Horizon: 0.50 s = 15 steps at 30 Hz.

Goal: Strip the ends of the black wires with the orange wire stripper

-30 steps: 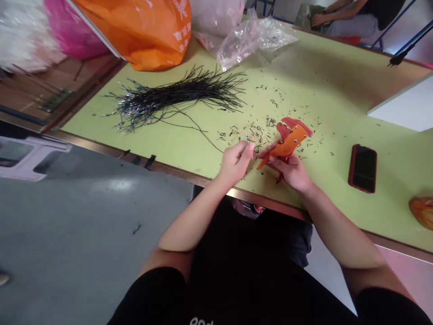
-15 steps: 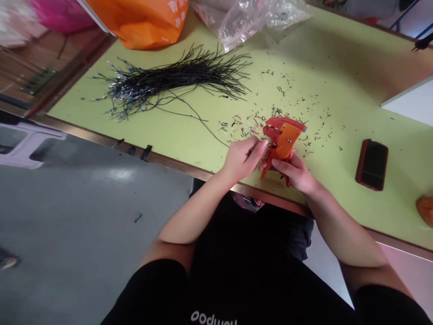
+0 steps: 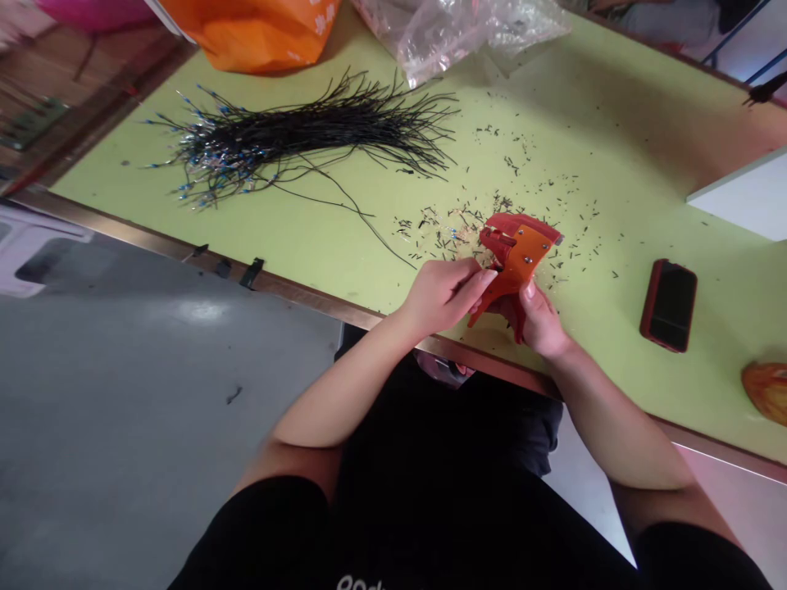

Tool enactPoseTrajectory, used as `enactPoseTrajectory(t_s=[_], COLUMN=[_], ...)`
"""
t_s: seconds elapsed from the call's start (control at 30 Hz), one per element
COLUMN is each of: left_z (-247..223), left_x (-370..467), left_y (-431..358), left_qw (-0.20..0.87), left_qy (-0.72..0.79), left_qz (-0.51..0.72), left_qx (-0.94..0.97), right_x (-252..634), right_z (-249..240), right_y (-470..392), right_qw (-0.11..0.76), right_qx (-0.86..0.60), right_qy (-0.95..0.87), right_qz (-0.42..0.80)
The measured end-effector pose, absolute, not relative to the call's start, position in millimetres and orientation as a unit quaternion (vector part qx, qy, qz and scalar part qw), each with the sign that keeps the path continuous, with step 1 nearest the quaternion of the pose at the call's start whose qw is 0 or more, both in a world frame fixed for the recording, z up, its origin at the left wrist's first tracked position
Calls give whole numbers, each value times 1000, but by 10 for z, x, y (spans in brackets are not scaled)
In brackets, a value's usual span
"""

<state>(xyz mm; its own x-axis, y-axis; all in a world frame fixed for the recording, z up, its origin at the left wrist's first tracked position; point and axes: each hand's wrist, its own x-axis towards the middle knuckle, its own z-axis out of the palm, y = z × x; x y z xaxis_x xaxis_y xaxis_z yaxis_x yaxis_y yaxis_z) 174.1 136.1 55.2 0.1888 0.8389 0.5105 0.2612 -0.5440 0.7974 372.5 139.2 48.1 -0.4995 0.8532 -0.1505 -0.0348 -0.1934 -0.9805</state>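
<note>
My right hand (image 3: 543, 323) is closed around the handles of an orange and red wire stripper (image 3: 525, 254), held above the near edge of the table with its jaws to the upper left. My left hand (image 3: 443, 293) pinches a thin black wire (image 3: 393, 246) beside the stripper's jaws. That wire trails from behind the hand toward the upper left; its end at the fingertips is hidden. Left of the hands lies a large bundle of black wires (image 3: 320, 127), with blue and silvery tips at its left end.
Small black clippings (image 3: 443, 238) are scattered around the stripper on the green table (image 3: 590, 328). A phone (image 3: 670, 305) lies to the right, near a round orange-brown object (image 3: 766, 389). An orange bag (image 3: 252, 33) and clear plastic bags (image 3: 443, 37) sit at the back.
My left fingertips have moved slightly right, closer to the stripper. My right thumb has shifted up along the tool's handle. The camera view has turned a little.
</note>
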Motion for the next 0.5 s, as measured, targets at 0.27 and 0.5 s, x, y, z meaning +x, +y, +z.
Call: enactPoseTrajectory(t_s=[0.27, 0.5], left_z=[540, 518], left_x=[1739, 1736], left_y=[1370, 1377], left_qw=[265, 214], left_qy=[328, 311], left_qz=[511, 519], left_qx=[749, 767], right_x=[3714, 3716], right_z=[415, 397], right_y=[1369, 1335], right_qw=[364, 351], right_qx=[-345, -388], right_qy=[-552, -568], right_qz=[667, 636])
